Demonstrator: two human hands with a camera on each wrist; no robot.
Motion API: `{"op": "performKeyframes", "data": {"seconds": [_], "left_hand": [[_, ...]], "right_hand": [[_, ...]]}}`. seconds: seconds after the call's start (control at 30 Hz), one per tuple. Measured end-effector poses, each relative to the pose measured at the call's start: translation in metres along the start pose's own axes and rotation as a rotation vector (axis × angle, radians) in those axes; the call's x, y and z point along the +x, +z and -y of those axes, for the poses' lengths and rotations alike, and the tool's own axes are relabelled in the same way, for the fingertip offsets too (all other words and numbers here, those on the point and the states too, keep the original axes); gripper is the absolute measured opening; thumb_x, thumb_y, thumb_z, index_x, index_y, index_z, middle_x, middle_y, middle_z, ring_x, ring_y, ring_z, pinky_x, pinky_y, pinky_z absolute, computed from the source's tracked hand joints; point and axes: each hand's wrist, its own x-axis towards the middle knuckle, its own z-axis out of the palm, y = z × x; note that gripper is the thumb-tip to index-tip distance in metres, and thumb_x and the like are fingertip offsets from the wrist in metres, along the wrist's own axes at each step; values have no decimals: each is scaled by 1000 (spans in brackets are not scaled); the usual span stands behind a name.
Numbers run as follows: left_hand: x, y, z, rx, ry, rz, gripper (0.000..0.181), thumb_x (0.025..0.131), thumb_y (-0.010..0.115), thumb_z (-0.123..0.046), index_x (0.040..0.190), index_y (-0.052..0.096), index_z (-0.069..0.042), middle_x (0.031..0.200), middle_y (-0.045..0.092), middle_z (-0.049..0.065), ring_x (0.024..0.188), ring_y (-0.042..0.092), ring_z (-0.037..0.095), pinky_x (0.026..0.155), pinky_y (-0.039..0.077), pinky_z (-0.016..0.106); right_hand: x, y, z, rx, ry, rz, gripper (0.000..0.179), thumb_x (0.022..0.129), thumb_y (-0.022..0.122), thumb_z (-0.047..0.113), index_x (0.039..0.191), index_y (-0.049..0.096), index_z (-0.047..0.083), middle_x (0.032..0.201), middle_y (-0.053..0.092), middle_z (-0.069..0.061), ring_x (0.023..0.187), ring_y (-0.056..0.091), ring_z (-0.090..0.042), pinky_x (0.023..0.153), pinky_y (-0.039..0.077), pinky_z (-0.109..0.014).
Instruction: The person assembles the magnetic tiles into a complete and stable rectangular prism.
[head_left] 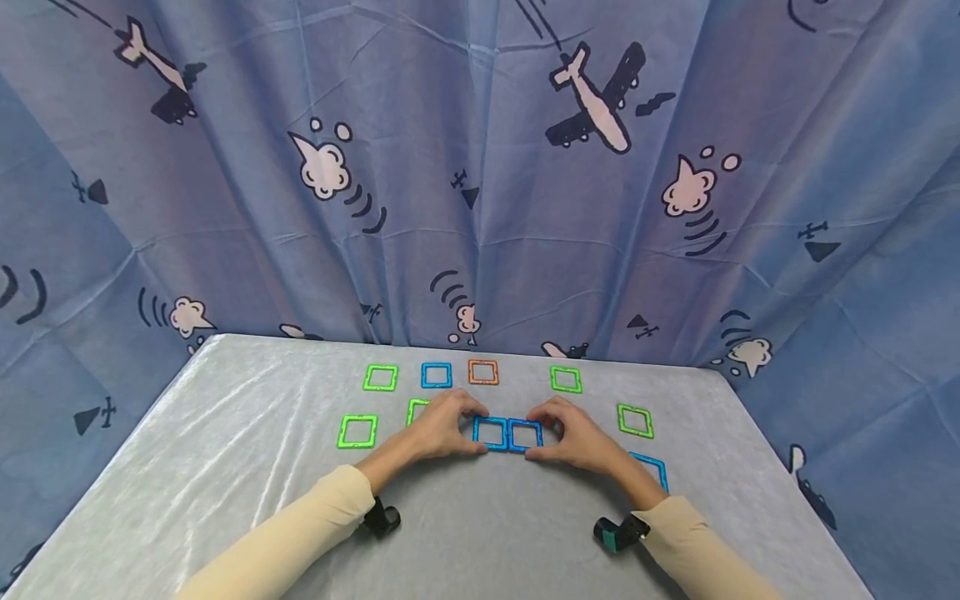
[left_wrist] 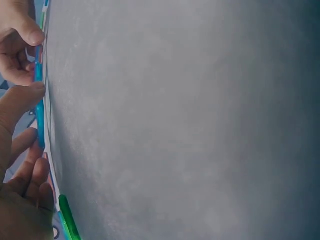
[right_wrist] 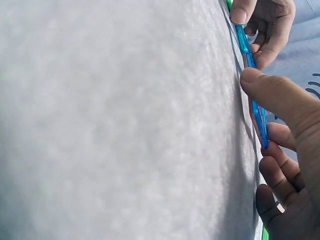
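While I watch via the head cam, L hand (head_left: 444, 427) is part-closed, thumb & fingers pinching the L frame (head_left: 506, 434) by its outer end: thumb at the near corner, fingers at the far one. R hand (head_left: 576, 437) does the same, mirrored, w/ the R frame (head_left: 512, 436). Both frames are blue, side by side mid-table, adjoining edges touching, btwn the hands. Wrist cams give me them edge-on; can't tell if they're flat on the table (head_left: 480, 533) or slightly raised. Along the far edge, L to R, I get far-L green (head_left: 381, 366), far blue (head_left: 437, 364), orange frame (head_left: 483, 362), far-R green (head_left: 566, 368). Near-L green (head_left: 357, 417) sits left of L hand, which part-hides another green (head_left: 411, 411). R green (head_left: 635, 407) is off to the right; R blue (head_left: 649, 459) is partly behind the R forearm. Plane-print curtain (head_left: 420, 183) hangs behind.
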Motion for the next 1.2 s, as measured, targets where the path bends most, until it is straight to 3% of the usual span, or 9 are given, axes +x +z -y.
{"op": "performKeyframes", "data": {"seconds": [0.47, 0.63, 0.77, 1.0, 1.2], "left_hand": [[1, 1, -1, 15, 7, 37, 50, 76, 93, -33, 116, 75, -9, 110, 67, 1, 104, 58, 19, 92, 47, 38], [-5, -1, 2, -4, 39, 0, 50, 76, 92, -31, 116, 74, -7, 111, 67, 3, 106, 59, 20, 95, 45, 41], [-18, -11, 7, -37, 47, -42, 48, 77, 90, -28, 116, 74, -5, 113, 67, 4, 108, 58, 22, 95, 46, 44], [-54, -42, 19, -126, -23, -89, 44, 80, 88, -22, 118, 72, -4, 121, 65, 5, 110, 60, 27, 94, 48, 48], [-85, -63, 36, -145, 21, -147, 45, 81, 88, -21, 117, 71, -1, 116, 68, 8, 105, 63, 32, 91, 50, 51]], "right_hand": [[-3, 2, -1, -20, 35, 37, 50, 77, 91, 35, 115, 71, 10, 106, 60, 3, 97, 56, -19, 85, 48, -39], [-3, 1, -2, -21, 39, 41, 50, 78, 91, 37, 115, 71, 10, 107, 60, 2, 98, 56, -19, 85, 48, -40], [-3, -1, -1, -21, 31, 45, 50, 78, 91, 36, 115, 71, 10, 108, 60, 1, 98, 55, -20, 86, 48, -40], [-4, -2, -1, -27, 33, 50, 50, 78, 90, 34, 116, 69, 9, 109, 59, 2, 99, 55, -20, 87, 48, -39], [-5, 2, -4, -10, 47, 51, 50, 80, 89, 35, 117, 69, 9, 110, 59, 0, 100, 54, -20, 88, 48, -41]]}}
